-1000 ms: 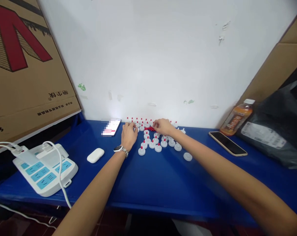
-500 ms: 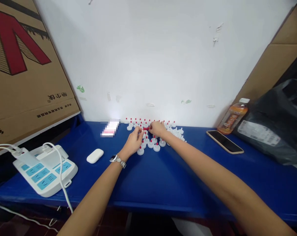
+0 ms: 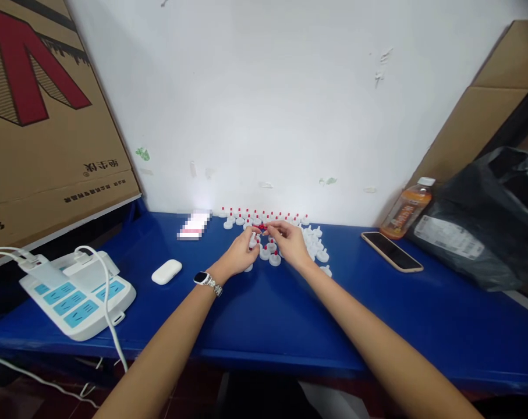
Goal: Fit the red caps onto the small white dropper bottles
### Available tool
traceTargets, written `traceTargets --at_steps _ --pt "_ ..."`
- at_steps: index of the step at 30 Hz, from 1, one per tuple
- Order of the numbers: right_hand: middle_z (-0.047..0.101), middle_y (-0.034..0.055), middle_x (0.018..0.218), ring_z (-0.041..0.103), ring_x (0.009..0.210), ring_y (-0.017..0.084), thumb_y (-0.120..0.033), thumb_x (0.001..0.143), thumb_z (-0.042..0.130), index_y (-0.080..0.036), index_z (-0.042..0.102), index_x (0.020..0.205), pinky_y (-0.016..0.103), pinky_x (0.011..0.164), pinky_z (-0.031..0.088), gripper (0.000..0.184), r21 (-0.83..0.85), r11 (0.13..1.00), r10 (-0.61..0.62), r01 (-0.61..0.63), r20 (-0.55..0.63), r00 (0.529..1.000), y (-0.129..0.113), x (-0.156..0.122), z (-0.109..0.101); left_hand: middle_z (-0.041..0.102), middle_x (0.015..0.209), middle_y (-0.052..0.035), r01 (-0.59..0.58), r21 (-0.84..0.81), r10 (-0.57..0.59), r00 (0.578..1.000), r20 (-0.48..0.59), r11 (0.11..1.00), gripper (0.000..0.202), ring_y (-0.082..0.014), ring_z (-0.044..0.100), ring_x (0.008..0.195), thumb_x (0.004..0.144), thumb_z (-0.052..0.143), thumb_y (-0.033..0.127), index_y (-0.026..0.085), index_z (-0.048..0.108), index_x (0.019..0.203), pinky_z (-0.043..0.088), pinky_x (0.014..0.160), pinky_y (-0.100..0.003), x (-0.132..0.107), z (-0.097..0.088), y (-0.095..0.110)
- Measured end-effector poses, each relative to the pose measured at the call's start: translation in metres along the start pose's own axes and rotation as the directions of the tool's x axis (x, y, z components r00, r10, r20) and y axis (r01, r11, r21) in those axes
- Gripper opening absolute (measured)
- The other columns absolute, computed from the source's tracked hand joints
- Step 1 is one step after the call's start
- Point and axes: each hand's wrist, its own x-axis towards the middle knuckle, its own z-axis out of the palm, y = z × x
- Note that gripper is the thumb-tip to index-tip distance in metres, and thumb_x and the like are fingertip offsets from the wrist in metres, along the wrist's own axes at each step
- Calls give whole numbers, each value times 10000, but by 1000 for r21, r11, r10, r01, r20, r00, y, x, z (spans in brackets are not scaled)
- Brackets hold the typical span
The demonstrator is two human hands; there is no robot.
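Both my hands meet above a cluster of small white caps with red tips (image 3: 270, 259) near the wall on the blue table (image 3: 290, 314). My left hand (image 3: 241, 251), with a watch on its wrist, pinches a white cap. My right hand (image 3: 287, 241) has its fingers pinched, and a small red piece shows between the two hands. More white caps (image 3: 318, 250) lie to the right of my right hand, and a row of them (image 3: 255, 214) lines the wall.
A white power strip with cables (image 3: 78, 288) lies at the left, beside a white earbud case (image 3: 166, 271). A lit phone (image 3: 194, 225) lies by the wall. A dark phone (image 3: 391, 251), an orange drink bottle (image 3: 406, 208) and a black bag (image 3: 486, 221) are at the right. Cardboard boxes stand on both sides.
My left hand has come away from the caps near the wall toward me and my right hand has drawn back too. Both now meet over the cluster's near side.
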Motion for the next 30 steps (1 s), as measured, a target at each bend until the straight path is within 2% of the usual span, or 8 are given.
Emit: traceTargets --at_steps 7,12,15,19,22,25,30 --pt "760 45 830 733 847 215 -393 836 660 -220 577 907 330 782 552 204 143 990 20 -6 -96 995 -7 -13 14 667 1093 -86 -41 34 41 999 2 999 407 -200 653 889 881 472 214 200 450 1287 493 805 -332 0 6 3" --pt "749 45 828 714 783 200 -405 856 647 -214 613 879 310 745 533 196 91 995 -22 34 -132 991 -13 -19 23 641 1234 -116 -47 13 47 999 0 999 500 -228 662 1029 871 479 193 213 395 1363 510 881 -367 -1 7 9" --pt "738 45 831 692 773 194 -404 869 631 -201 667 874 293 711 512 207 27 997 -65 69 -129 990 -13 -20 23 628 1273 -119 -55 6 55 999 -1 998 528 -241 645 1117 860 488 172 223 389 1377 498 950 -391 -2 6 12" --pt "725 39 808 665 764 184 -405 894 605 -188 718 918 292 720 495 245 -30 995 -95 92 -118 988 -13 -20 16 662 1169 -99 -36 44 35 999 21 998 507 -237 669 1051 869 478 173 221 392 1366 508 944 -402 -3 4 15" --pt "696 27 755 625 703 167 -428 912 580 -185 727 890 286 692 481 285 -67 993 -104 100 -44 994 -14 -20 12 639 1217 -110 -63 95 61 998 28 993 454 -247 655 1086 874 471 177 220 419 1323 510 945 -405 -4 2 16" --pt "685 18 746 616 678 157 -461 908 584 -195 701 908 279 679 487 291 -42 993 -109 109 12 994 -12 -22 14 609 1278 -138 -95 142 91 995 35 985 445 -280 625 1161 876 473 184 205 418 1317 505 957 -423 -5 1 17" --pt "667 3 689 644 652 163 -510 855 650 -225 594 852 282 664 511 291 45 997 -61 63 -50 997 -10 -22 17 616 1261 -162 -84 167 72 995 74 982 506 -306 642 1131 863 480 181 179 395 1362 513 929 -428 -7 -1 19"
